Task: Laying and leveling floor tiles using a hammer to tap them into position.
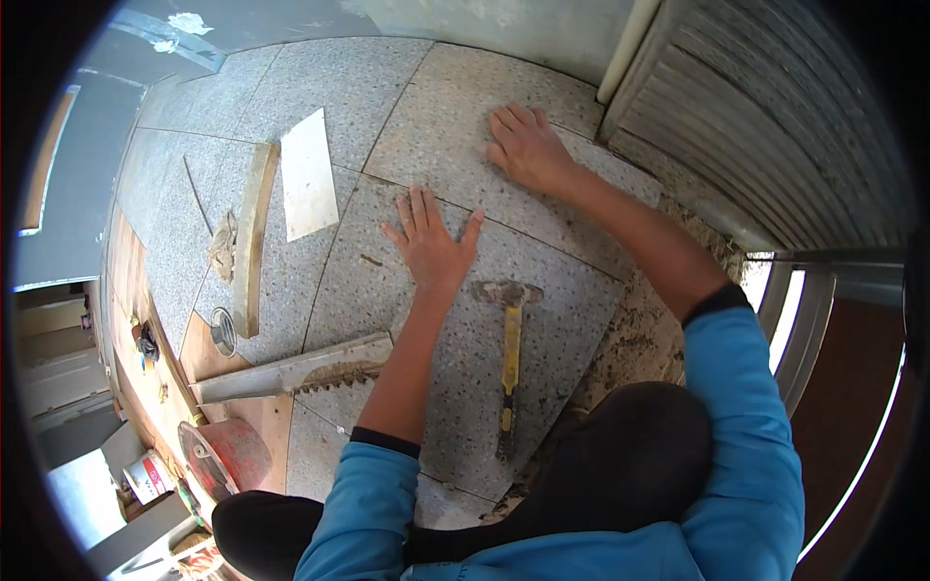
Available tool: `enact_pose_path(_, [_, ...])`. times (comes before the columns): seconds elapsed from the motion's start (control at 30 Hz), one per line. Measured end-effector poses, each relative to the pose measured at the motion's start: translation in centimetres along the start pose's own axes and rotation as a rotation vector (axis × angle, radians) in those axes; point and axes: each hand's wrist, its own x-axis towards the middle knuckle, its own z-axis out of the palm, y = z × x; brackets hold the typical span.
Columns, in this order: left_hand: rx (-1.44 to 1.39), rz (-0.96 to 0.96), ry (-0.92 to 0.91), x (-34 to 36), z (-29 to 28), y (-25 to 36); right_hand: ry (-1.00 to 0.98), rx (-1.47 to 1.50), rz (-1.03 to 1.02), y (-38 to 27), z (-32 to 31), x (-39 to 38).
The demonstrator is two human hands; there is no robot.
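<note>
My left hand (431,247) lies with spread fingers on a speckled grey floor tile (387,290), its fingertips near the joint with the tile beyond. Farther off to the right, my right hand (526,147) rests on a lighter speckled tile (455,126), fingers apart and slightly bent. Neither hand holds anything. Below and right of my left hand, a hammer (511,353) with a yellow and black handle lies on the tile, its dusty head pointing away from me. A notched metal trowel or straightedge (291,373) lies left of my left forearm, partly hidden by it.
A wooden batten (255,242), a white sheet (308,174) and a crumpled rag (223,247) lie on the left tiles. A red bucket (237,455) stands lower left. Bare rubble (639,339) borders the tiles at right, near a corrugated shutter (765,116).
</note>
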Motion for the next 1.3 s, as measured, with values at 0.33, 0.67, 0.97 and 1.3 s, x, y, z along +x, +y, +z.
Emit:
enact_pose_path(0.33, [-0.027,-0.027,-0.024,0.3,-0.3,0.2,-0.270,-0.112,0.190,3.9,6.6,15.8])
enact_pose_path(0.67, [-0.031,-0.045,-0.093,0.8,-0.7,0.4,-0.240,-0.175,0.215,3.1,9.7,20.7])
enact_pose_path(0.97, [-0.020,-0.040,-0.099,0.4,-1.0,-0.3,-0.250,-0.163,0.238,1.9,9.8,20.9])
enact_pose_path(1.3, [-0.081,-0.010,0.007,0.3,0.0,-0.5,-0.188,0.047,0.029,0.5,3.6,12.4])
